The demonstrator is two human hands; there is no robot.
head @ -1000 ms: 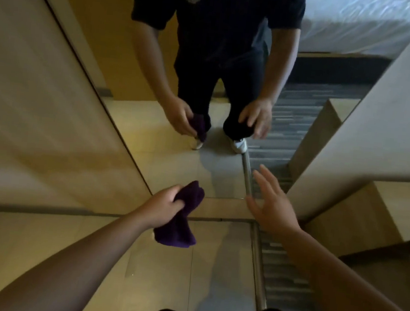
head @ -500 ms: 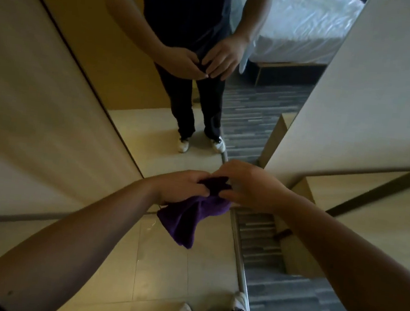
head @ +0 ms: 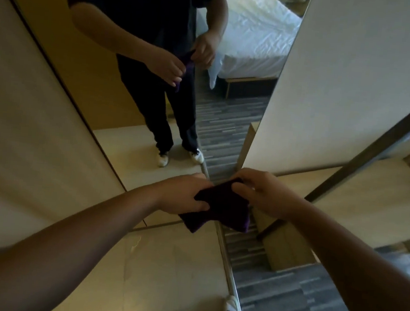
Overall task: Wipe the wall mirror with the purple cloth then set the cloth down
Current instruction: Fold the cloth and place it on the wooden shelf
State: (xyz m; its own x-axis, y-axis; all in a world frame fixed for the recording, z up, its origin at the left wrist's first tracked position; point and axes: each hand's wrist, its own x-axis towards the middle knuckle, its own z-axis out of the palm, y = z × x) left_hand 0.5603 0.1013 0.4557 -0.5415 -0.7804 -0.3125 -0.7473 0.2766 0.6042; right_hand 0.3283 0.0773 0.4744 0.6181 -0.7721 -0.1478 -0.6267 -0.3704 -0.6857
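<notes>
My left hand [head: 182, 194] has a grip on the purple cloth [head: 221, 207], thumb and fingers curled around its left edge, while my right hand [head: 258, 190] pinches the top right corner. Between them the cloth hangs bunched in the air, in front of the lower part of the wall mirror [head: 227, 122] and not yet touching the glass. Under it I see pale floor tile [head: 162, 264] and a metal strip [head: 227, 266] dividing tile from grey carpet [head: 284, 303]. Beyond, the mirror gives back a dark-clothed figure holding the cloth the same way, and a white bed [head: 252, 33] behind.

I judge I am readying the cloth, and wiping has not begun. The risk is in the handover: if one hand lets go before the other has a firm hold, the cloth may drop to the floor. A wadded cloth would also meet the glass with little area and could leave streaks. The narrow mirror sits between panels, so a wide stroke could run off its edge.
</notes>
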